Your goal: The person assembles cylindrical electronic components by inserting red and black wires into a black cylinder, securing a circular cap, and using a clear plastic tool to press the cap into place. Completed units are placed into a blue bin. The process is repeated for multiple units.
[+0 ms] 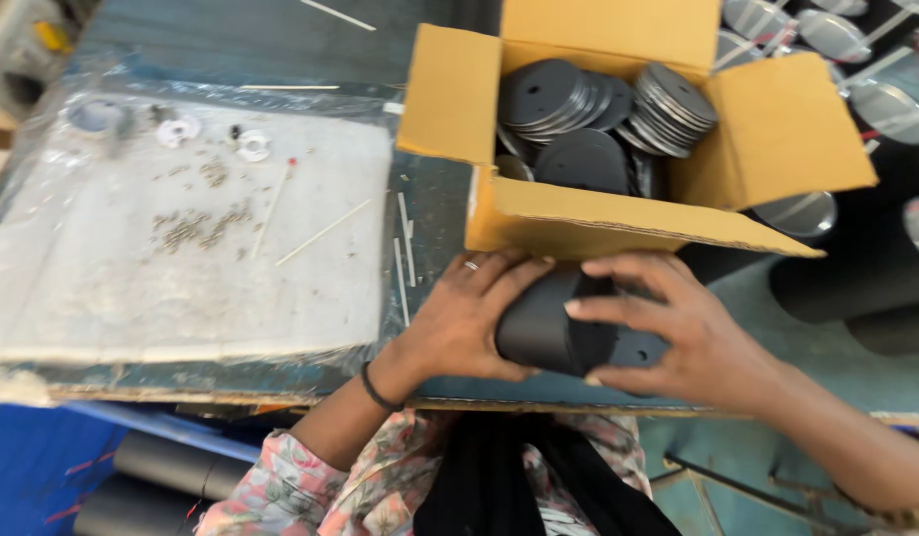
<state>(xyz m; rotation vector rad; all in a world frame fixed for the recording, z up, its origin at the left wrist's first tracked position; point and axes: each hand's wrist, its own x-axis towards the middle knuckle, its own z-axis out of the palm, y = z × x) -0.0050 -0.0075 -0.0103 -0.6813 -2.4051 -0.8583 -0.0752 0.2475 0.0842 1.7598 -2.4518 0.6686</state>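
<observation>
Between the fingers [589, 310] sits a matte black cylinder [539, 333]. Just above the fingers, the cardboard box [579, 220] is tan-yellow, and the discs [554, 94] inside it are dark grey to black. Left of the fingers lies a pale grey-white pad [182, 258] under clear plastic, speckled with small grey bits and thin cream sticks [323, 232]. The desk [435, 199] shows worn teal-blue. Below the fingers, the sleeve [380, 496] has a pink floral pattern with green and white, beside a black wristband [377, 392].
</observation>
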